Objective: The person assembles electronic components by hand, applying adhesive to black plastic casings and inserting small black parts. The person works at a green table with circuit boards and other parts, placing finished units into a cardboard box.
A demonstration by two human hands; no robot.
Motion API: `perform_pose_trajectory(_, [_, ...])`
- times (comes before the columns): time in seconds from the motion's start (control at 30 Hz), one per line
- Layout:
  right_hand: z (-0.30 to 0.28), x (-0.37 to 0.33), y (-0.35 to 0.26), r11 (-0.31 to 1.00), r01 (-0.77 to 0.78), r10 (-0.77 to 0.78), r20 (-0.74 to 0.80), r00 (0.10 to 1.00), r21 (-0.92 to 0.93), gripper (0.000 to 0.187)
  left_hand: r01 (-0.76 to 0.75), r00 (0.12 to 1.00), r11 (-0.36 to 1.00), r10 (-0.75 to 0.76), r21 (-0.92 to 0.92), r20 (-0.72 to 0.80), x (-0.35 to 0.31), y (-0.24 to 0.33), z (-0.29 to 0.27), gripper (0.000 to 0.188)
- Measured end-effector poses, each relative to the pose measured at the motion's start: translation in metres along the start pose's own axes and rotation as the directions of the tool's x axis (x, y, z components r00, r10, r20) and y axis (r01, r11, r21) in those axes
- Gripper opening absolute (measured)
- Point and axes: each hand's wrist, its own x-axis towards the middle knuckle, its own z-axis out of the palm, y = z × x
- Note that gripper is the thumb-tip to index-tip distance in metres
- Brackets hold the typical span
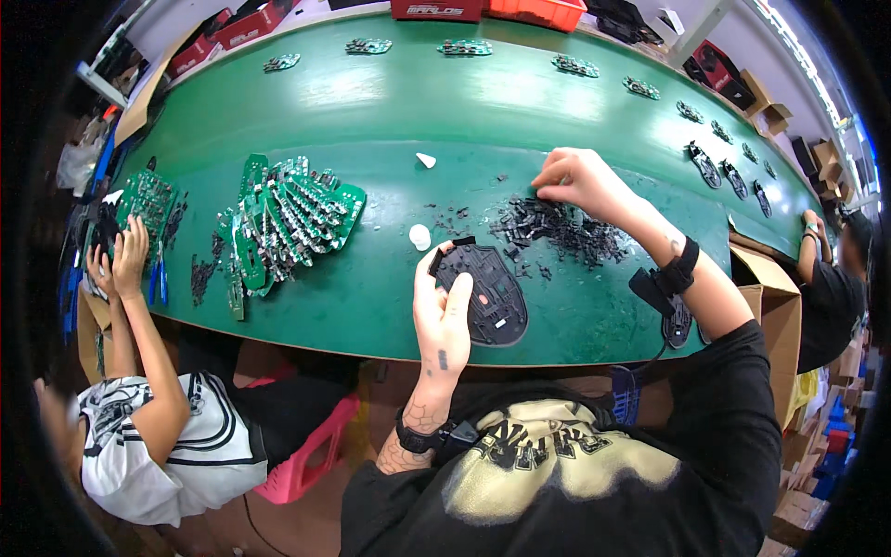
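My left hand (443,311) grips a black plastic mouse bottom shell (487,295) by its left side, with the inner face turned up. Above the green bench, my right hand (577,178) is closed in a pinch beside a heap of small black plastic pieces (557,230). Whatever sits between those fingertips is too small to make out. Left of the shell lies a round white piece (420,237), and farther back a white cone-shaped piece (426,161). Another black shell (677,325) rests near the bench edge, under my right forearm.
Stacked green circuit boards (297,218) lie to the left. A row of circuit boards (464,47) runs along the far strip, with black shells (733,180) at the right. Co-workers sit on both sides; the left one's hands (130,255) are at more boards. An open carton (766,288) stands right.
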Motion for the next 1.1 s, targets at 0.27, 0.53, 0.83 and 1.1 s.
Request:
perform_pose_trajectory(0.27, [0.007,0.003,-0.008,0.998,0.023,-0.02,0.062,0.998,-0.051,0.007,-0.038,0.999,0.999,0.038,0.038,-0.004,0.0,-0.002,-0.009,0.046])
perform_pose_trajectory(0.53, [-0.008,-0.029,-0.06,0.744,-0.225,0.166,0.153,0.974,0.629,0.016,-0.103,0.993,0.995,0.102,0.005,0.054,0.003,0.016,0.011,0.061])
perform_pose_trajectory(0.83, [-0.012,-0.063,-0.078,0.93,-0.037,0.075,-0.091,0.993,0.366,0.01,-0.234,0.972,0.939,0.218,0.251,0.089,0.011,-0.001,0.046,0.049])
perform_pose_trajectory(1.1, [-0.016,-0.079,-0.044,0.536,-0.226,0.279,0.082,0.957,0.813,0.022,-0.194,0.976,0.96,0.167,0.204,0.143,0.016,-0.006,0.084,0.05])
